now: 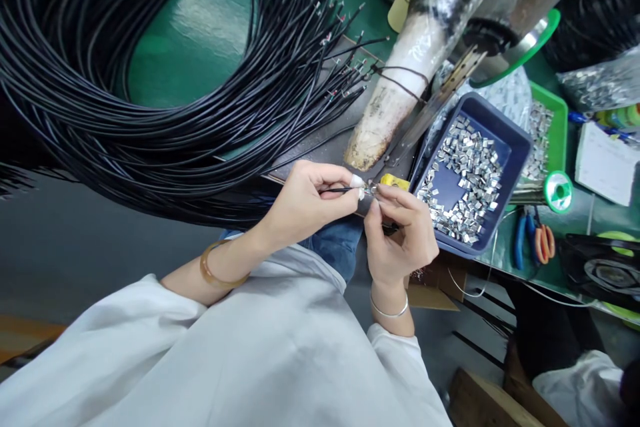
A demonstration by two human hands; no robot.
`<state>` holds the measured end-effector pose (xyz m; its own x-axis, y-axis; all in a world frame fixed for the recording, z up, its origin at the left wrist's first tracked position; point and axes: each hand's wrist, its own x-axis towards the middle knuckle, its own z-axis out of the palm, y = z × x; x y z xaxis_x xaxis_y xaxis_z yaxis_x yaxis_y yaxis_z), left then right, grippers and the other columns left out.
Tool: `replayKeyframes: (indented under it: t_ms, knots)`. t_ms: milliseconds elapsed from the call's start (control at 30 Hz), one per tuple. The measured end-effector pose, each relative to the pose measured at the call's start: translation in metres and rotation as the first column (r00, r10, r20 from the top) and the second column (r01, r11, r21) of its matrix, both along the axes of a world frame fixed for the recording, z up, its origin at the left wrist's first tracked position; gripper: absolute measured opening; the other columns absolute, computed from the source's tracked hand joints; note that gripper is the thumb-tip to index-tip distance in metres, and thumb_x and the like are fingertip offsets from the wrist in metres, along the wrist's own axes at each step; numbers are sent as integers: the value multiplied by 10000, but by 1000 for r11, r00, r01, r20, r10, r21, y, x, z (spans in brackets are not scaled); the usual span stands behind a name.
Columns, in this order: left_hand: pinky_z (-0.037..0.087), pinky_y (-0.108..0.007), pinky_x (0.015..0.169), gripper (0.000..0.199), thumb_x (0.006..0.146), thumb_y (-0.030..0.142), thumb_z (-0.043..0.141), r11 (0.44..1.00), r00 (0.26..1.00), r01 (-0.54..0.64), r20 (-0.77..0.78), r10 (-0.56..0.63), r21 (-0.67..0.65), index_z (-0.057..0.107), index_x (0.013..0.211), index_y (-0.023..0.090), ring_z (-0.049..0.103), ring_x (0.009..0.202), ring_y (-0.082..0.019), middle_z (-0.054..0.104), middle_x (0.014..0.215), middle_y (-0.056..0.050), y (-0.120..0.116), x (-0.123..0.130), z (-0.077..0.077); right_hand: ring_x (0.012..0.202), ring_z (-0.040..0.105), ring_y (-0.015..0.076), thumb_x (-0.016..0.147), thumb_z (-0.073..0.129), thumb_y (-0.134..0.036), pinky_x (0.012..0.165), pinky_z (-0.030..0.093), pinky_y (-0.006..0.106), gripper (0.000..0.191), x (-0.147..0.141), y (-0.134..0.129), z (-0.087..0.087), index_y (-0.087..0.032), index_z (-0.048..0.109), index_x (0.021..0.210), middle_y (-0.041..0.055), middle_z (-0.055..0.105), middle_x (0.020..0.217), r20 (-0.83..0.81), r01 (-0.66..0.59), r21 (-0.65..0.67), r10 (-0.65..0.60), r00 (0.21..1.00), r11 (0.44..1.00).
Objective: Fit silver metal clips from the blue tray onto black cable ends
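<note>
"At the centre of the clock, what is being held?"

"One black cable (342,190). The left grip (303,203), reaching in from eight o'clock, has thumb and finger clenched on it near its end. Two white covers (357,181) sit on those fingertips."

"And the other?"

"The right grip (403,233), coming from between five and six, pinches one shiny piece (371,189) at the cable's tip, too small to make out."

"Anything on the wrists?"

"One brown bangle (206,265) on the left, one silver bangle (390,312) on the right."

"What lies on the green desk (200,33)?"

"One bundle of black cables (200,133), from nine round to eleven, too many to count. One whitish wrapped tube (383,113) slants away at one o'clock. One yellow piece (395,181) is just beside the right fingers, between two and three."

"How many trays?"

"Two. One blue tray (515,140) at three, strewn with dozens of small metal clips (467,160); beyond it, one green tray (561,123) with more."

"Farther out?"

"One green-rimmed spool (557,191) at three. Blue and orange handles (521,240) lie just past three; one tool or two, I cannot tell. At four, one other person (575,380), partly in view."
</note>
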<state>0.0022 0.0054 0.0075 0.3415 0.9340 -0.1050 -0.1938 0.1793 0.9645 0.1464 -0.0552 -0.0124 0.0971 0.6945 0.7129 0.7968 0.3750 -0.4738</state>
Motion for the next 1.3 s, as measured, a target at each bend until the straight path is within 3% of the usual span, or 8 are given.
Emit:
replayKeyframes:
  t_ms: [333, 633, 833, 1067, 1300]
  knots:
    - [236, -175, 422, 59, 735, 144, 701, 990, 996, -14, -88, 27, 140, 738, 699, 117, 279, 483, -36, 480, 540, 52, -2, 0, 4, 928, 760, 167, 830, 748, -73, 807, 659, 325, 212, -2, 4, 3, -228, 699, 967, 25, 775, 1036, 0, 5, 17, -5, 1000, 1000]
    - [238, -168, 410, 57, 723, 144, 709, 993, 993, -5, -115, 19, 117, 747, 687, 121, 275, 475, -37, 479, 524, 54, 0, 0, -1, 883, 757, 147, 815, 765, -72, 779, 649, 291, 181, -1, 4, -2, -204, 669, 893, 24, 785, 977, -68, 2, -5, -3, 998, 1000]
    - [283, -167, 437, 88, 768, 130, 682, 955, 988, 0, -147, 46, 298, 765, 750, 106, 327, 492, -37, 580, 600, 20, -2, -1, -1, 875, 761, 150, 820, 774, -83, 811, 657, 318, 178, -3, 7, 4, -223, 709, 909, 6, 777, 971, -44, 16, 37, -14, 999, 999]
    - [227, -184, 424, 65, 746, 163, 700, 993, 992, 81, -102, -72, 83, 743, 735, 117, 271, 492, -46, 427, 536, 56, -3, -5, -5, 884, 775, 154, 848, 749, -126, 789, 656, 295, 155, -2, -2, -1, -227, 661, 925, 17, 790, 990, 14, 5, 9, -5, 1000, 1000]
    - [254, -193, 445, 55, 745, 180, 704, 993, 991, 118, -74, -115, 27, 696, 724, 130, 285, 495, -53, 382, 532, 66, -6, -6, -4, 864, 769, 137, 866, 722, -103, 776, 638, 275, 169, 1, -3, 3, -227, 655, 958, 1, 786, 951, -33, -17, -11, 17, 999, 1000]
